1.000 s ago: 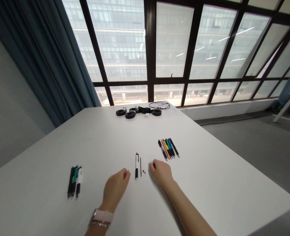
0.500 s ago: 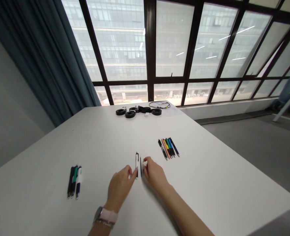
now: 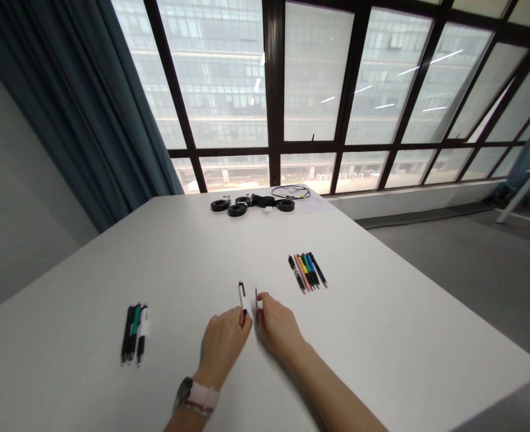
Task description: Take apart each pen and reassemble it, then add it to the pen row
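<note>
My left hand (image 3: 225, 337) is closed, with the lower part of a white-and-black pen (image 3: 242, 295) between thumb and fingers. The pen's upper end leans a little to the left, away from me. Just to the right, my right hand (image 3: 277, 321) pinches a thin dark thing (image 3: 256, 295) seen edge-on, with a white part (image 3: 259, 304) at my fingertips. Its kind cannot be made out, and my fingers cover much of it. A narrow gap separates the two hands. Both are low over the white table (image 3: 193, 258).
To the left lies a small group of pens, with a green-and-black pen (image 3: 134, 333) and a white pen (image 3: 142, 333) among them. A row of several coloured pens (image 3: 307, 273) lies at the right. Black rings (image 3: 237, 210) and a thin cable (image 3: 292, 192) are at the far end.
My left hand has closed on the white-and-black pen, which has shifted slightly left and tilted. My right hand has moved slightly left and nearer to me, still holding the thin thing.
</note>
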`<state>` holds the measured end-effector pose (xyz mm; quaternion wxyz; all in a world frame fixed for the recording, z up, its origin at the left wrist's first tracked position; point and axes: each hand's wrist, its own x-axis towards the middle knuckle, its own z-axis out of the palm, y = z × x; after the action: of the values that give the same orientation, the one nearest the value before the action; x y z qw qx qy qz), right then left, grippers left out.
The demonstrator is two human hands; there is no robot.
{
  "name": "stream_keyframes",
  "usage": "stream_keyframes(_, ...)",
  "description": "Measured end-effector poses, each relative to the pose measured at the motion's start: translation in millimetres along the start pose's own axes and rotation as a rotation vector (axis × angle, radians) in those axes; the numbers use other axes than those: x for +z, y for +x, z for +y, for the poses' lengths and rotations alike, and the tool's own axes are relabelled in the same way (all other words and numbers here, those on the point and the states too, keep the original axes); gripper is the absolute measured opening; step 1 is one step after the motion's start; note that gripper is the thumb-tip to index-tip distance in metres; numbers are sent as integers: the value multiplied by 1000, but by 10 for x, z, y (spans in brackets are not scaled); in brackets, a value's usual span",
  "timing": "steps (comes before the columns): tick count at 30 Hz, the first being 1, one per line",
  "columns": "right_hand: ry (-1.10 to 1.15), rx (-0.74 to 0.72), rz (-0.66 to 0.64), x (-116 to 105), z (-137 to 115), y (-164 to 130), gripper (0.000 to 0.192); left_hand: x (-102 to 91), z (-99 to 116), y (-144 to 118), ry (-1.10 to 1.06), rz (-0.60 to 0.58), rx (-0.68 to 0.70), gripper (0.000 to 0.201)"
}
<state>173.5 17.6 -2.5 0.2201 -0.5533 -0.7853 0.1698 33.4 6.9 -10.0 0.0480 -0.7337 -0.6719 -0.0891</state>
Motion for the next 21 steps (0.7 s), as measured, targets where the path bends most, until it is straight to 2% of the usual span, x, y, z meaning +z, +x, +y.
stream_keyframes(7,-54,-50,-37,45,-73,-12,24,-16,6,7,12,-16,-20,35)
stream_keyframes(21,-204,-59,-48,78,-131,0,19,-34,-19,28,-16,-72,-35,34)
